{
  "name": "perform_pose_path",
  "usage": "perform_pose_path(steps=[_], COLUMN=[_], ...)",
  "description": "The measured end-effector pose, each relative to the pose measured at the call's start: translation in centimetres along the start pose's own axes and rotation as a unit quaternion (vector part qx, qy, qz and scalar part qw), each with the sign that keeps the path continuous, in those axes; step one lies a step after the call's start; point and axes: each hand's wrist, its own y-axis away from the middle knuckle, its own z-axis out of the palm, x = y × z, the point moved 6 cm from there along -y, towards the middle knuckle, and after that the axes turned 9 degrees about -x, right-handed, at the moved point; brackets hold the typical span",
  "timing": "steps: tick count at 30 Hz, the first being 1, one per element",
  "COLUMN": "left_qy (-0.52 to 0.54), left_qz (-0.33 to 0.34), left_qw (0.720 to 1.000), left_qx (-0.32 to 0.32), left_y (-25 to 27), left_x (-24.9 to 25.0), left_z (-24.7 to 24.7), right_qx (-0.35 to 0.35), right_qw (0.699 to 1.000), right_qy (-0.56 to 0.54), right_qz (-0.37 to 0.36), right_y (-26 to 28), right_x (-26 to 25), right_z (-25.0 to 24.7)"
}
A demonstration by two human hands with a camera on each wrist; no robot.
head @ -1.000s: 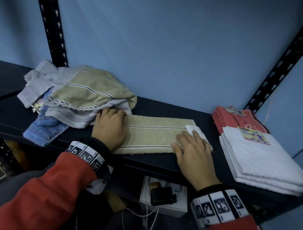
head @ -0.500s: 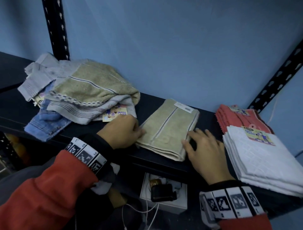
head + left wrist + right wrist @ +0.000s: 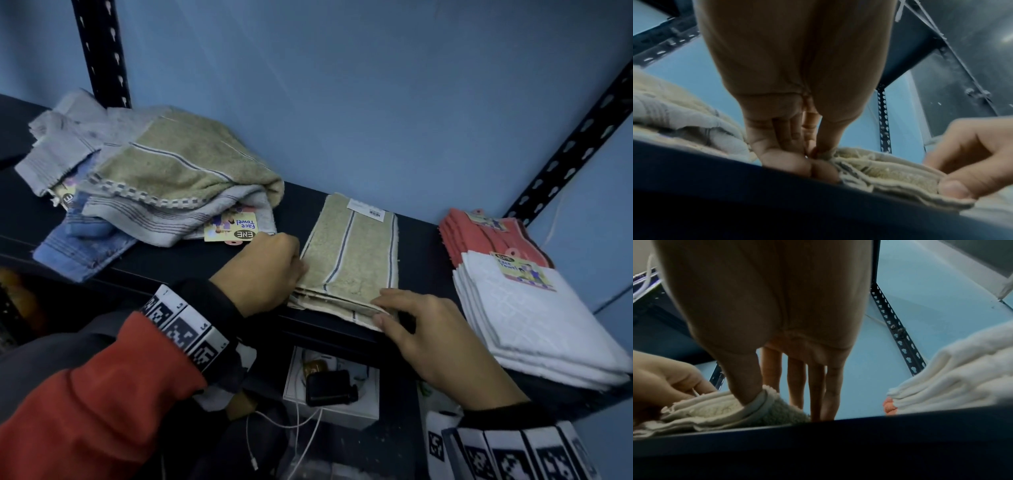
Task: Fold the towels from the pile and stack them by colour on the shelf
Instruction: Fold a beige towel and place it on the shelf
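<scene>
The folded beige towel [image 3: 349,260] lies mid-shelf [image 3: 421,240], pinched at its near corners by the left hand [image 3: 263,270] and the right hand [image 3: 424,329]. The layered edges should be squared before it is left as its own colour stack. "Face Towel" is read on the pile's tag [image 3: 233,231].

the folded towel [image 3: 352,253] is beige with a dark blue stripe and a white label; the pile [image 3: 144,192] mixes beige, grey with thin dark stripes and a checked band, and blue. the stacks are coral [image 3: 479,236] and white [image 3: 548,318], on a dark shelf [image 3: 421,246] against a blue wall [image 3: 342,85]. the sleeve [image 3: 85,411] is red.
</scene>
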Motion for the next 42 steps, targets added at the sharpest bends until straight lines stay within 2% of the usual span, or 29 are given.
perform_pose_path(steps=[5, 8, 11, 19, 25, 30, 33, 36, 38, 42], left_qy=[-0.027, -0.052, -0.084, 0.012, 0.023, 0.011, -0.029, -0.055, -0.058, -0.057], left_qz=[0.022, 0.015, -0.013, 0.044, 0.037, 0.047, 0.066, 0.066, 0.08, 0.107], left_qw=[0.999, 0.999, 0.996, 0.998, 0.998, 0.999, 0.997, 0.994, 0.993, 0.99], left_qx=[0.018, 0.005, -0.006, 0.049, 0.034, 0.014, -0.034, -0.069, -0.07, -0.067], left_y=[0.9, 1.9, 2.3, 2.0, 2.3, 2.8, 3.3, 3.8, 3.9, 3.7], left_x=[0.5, 0.8, 0.5, 0.9, 0.8, 1.0, 0.9, 0.9, 1.4, 1.8], left_z=[0.5, 0.9, 1.4, 0.0, 0.9, 0.8, 0.8, 1.0, 1.3, 1.5], right_qx=[0.034, 0.012, -0.003, -0.022, -0.021, 0.017, 0.03, 0.077, 0.106, 0.134], right_qw=[0.994, 0.989, 0.992, 0.989, 0.999, 0.999, 0.997, 0.995, 0.992, 0.988], right_qy=[0.089, 0.118, 0.1, 0.121, 0.024, -0.035, -0.056, -0.018, 0.005, -0.018], right_qz=[0.054, 0.084, 0.081, 0.083, 0.04, 0.035, 0.043, 0.053, 0.063, 0.073], right_y=[0.5, 0.7, 0.8, 1.1, 0.4, 0.5, 0.5, 0.4, 0.4, 0.4], right_x=[-1.0, -1.4, -1.8, -2.3, -1.4, 0.0, 0.8, 1.0, 0.8, 0.2], right_z=[0.5, 0.7, 0.6, 0.3, 1.1, 0.9, 0.9, 0.7, 0.5, 0.1])
